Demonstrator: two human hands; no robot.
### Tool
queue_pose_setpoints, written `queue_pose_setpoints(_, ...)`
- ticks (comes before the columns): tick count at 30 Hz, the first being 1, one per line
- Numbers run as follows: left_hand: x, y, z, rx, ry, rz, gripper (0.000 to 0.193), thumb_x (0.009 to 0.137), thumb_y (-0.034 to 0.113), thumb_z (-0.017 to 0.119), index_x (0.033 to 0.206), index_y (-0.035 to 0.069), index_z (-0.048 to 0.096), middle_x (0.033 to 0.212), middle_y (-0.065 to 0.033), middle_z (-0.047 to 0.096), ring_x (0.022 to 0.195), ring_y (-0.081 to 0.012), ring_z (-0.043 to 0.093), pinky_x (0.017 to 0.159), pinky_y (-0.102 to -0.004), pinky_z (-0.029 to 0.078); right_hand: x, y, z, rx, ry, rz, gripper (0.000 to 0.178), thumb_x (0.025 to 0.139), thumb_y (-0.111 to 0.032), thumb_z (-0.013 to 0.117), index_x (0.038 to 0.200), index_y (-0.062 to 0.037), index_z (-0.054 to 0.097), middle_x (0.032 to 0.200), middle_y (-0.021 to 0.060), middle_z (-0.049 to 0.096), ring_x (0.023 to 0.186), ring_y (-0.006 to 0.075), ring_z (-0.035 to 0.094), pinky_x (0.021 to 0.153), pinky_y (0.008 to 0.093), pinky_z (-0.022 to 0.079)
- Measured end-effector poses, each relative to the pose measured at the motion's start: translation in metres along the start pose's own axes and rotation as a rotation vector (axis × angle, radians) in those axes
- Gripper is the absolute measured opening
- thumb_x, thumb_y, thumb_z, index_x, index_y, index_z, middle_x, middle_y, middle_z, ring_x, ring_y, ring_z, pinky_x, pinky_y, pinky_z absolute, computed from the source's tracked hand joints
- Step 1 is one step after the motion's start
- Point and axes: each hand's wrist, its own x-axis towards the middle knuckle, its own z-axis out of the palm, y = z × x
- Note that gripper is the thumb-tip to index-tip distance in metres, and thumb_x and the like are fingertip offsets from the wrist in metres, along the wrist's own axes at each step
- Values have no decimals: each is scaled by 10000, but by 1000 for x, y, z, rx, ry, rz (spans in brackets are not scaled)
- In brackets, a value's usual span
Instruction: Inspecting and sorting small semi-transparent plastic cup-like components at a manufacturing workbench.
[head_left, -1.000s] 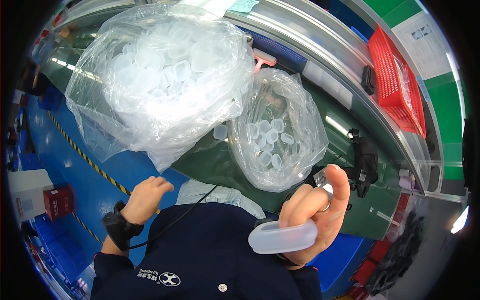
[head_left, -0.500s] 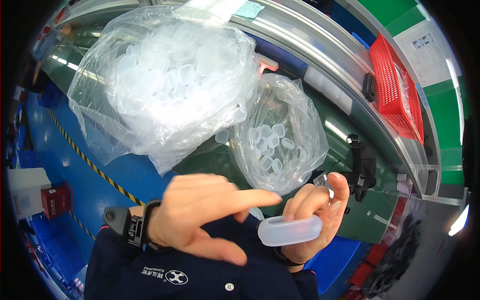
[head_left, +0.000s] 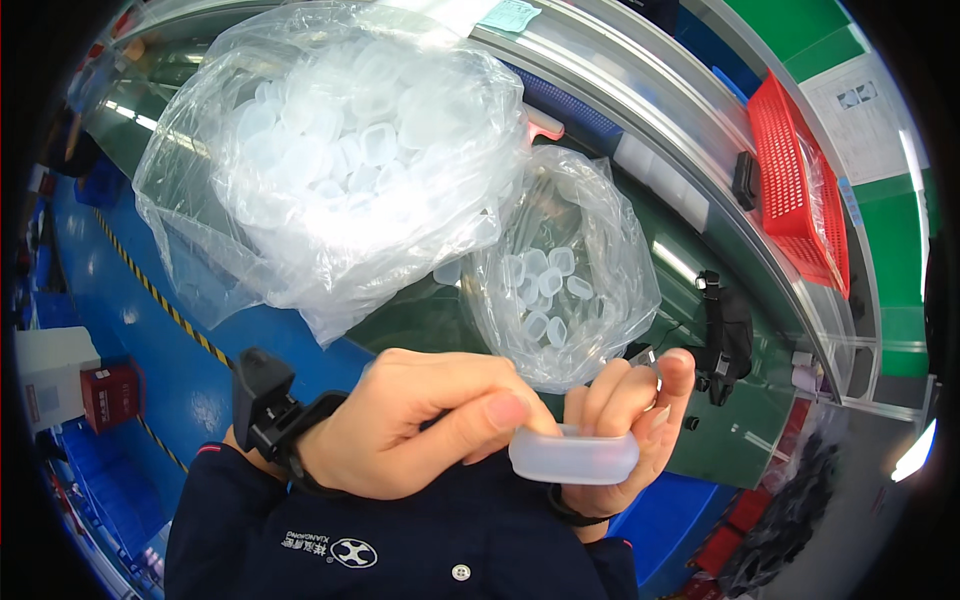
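Observation:
A translucent, milky-white oval cover with a soft-looking wall is in front of my chest. My right hand holds it, with some fingers tucked into its opening and the index finger raised. At its left end my left hand is closed, index fingertip dipping into the opening and thumb at the outer wall. The other left fingers are curled and mostly hidden. Beyond my hands, a smaller clear plastic bag contains several similar pieces. To its left, a large clear bag is heaped with many more.
A loose translucent piece rests between the bags on the dark green tabletop. A black strap device lies to the right. Past the metal rail is a red perforated basket. A pink-handled tool sits behind the bags.
My left hand has moved right, from pointing above the cover to closing at its left end, its index fingertip now in the opening. The right hand keeps its hold.

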Motion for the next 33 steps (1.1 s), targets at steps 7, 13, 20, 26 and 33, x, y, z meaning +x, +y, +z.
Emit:
queue_pose_setpoints(7, -17, -30, -19, 592, -12, -109, 62, 736, 78, 616, 700, 36, 588, 590, -39, 554, 511, -130, 533, 467, -237, 402, 1, -6, -3, 202, -9, 56, 417, 888, -237, 423, 1184, 38, 322, 502, 19, 441, 463, 93, 385, 396, 214, 315)
queue_pose_setpoints(13, -8, -17, -8, 421, 45, 134, 283, 696, 91, 671, 967, 42, 611, 917, -86, 558, 772, -179, 541, 581, -261, 425, -1, -4, -3, 178, -26, 67, 416, 890, -238, 421, 1183, 40, 322, 518, 25, 452, 501, 96, 403, 396, 212, 319)
queue_pose_setpoints(20, 4, 2, -2, 56, -138, 78, 258, 648, 112, 740, 862, 38, 616, 839, -43, 436, 556, -60, 381, 479, -172, 334, -7, 2, -6, -71, -9, 1, 414, 898, -289, 380, 1155, 35, 361, 581, 40, 469, 582, 147, 469, 544, 274, 402)
queue_pose_setpoints(26, 3, -1, 5, 166, -95, 182, 144, 656, 57, 714, 754, 26, 613, 772, -38, 447, 548, -57, 399, 456, -179, 316, -3, -1, -2, -413, -141, -128, 440, 793, -313, 567, 1031, 52, 510, 868, 114, 498, 818, 210, 496, 720, 318, 413)
queue_pose_setpoints(33, -2, 3, 10, 187, 197, 122, 82, 739, 98, 631, 745, 19, 653, 746, -59, 493, 524, -92, 489, 461, -203, 372, -12, -2, -2, -211, -5, -50, 507, 813, -318, 539, 1088, 100, 460, 845, 101, 482, 790, 206, 483, 700, 317, 416)
